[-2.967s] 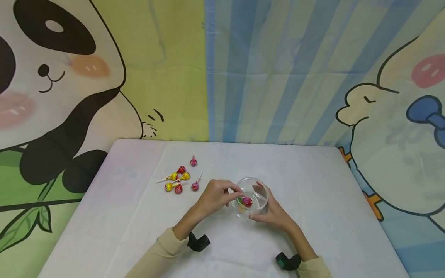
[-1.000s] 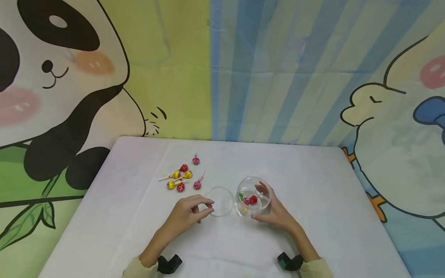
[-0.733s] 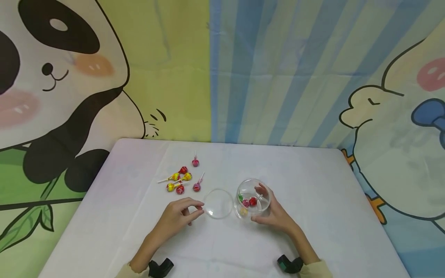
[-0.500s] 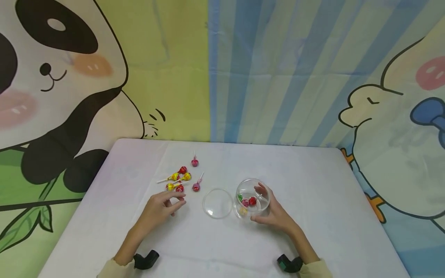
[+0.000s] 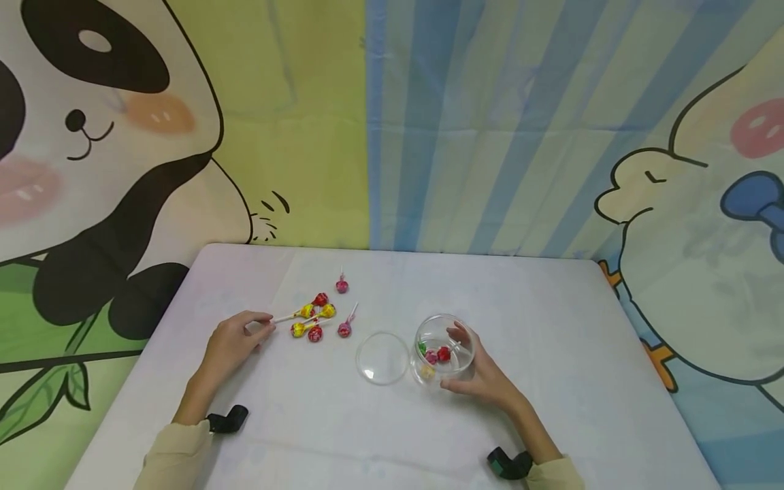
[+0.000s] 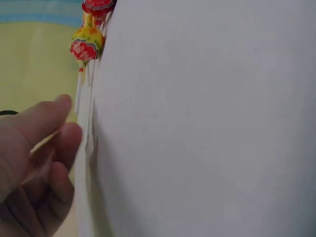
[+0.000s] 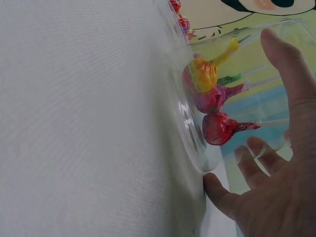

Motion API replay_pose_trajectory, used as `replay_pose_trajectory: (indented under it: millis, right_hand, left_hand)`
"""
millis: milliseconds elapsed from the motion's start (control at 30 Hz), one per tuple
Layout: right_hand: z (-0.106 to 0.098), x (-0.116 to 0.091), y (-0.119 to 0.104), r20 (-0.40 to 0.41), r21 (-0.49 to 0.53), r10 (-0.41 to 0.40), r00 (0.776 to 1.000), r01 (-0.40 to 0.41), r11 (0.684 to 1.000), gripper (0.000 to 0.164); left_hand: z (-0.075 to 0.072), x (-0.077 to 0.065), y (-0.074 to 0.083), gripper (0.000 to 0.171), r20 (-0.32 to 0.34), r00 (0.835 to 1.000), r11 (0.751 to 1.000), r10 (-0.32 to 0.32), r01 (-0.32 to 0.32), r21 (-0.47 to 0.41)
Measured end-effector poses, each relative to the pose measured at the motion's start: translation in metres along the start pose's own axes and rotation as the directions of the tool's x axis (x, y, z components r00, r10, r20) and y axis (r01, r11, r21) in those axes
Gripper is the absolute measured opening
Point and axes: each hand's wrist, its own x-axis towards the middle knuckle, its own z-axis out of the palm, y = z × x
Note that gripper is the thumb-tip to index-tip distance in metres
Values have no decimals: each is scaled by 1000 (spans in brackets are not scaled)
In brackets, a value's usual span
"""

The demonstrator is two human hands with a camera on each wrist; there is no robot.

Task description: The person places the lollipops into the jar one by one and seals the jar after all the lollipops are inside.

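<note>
Yellow-wrapped round lollipop on a white stick (image 5: 306,311) lies on the white worktop (image 5: 527,306); grip of left hand (image 5: 235,344) released, parted beside the stick's end. Right hand (image 5: 486,374) grasps clear, round jar (image 5: 431,332). Risk: pinching only the tip could let the stick twist free; an uneven pull might tilt the jar.

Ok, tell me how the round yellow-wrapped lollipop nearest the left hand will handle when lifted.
The yellow-wrapped lollipop will probably tip head-down, its bulky round head outsizing the thin white stick. The straight stick looks stiff. Its glossy wrapper may feel slippery.
</note>
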Motion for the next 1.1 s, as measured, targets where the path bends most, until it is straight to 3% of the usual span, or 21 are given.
replay_pose_trajectory:
  millis: [233, 633, 867, 1100]
  right_hand:
    - [-1, 0, -2, -4, -1, -5, 1000, 5, 1000, 107]
    - [1, 0, -3, -11, 20, 12, 1000, -12, 1000, 107]
    - [1, 0, -2, -6, 21, 12, 1000, -12, 1000, 106]
    - [1, 0, -1, -1, 19, 10, 1000, -10, 1000, 107]
  left_hand:
    - [0, 19, -2, 30, 123, 991, 997, -48, 41, 59]
    - [3, 24, -1, 25, 123, 992, 996, -40, 29, 90]
    - [6, 25, -3, 24, 89, 994, 997, -62, 66, -38]
    - [7, 28, -2, 25, 86, 988, 973, -127, 141, -182]
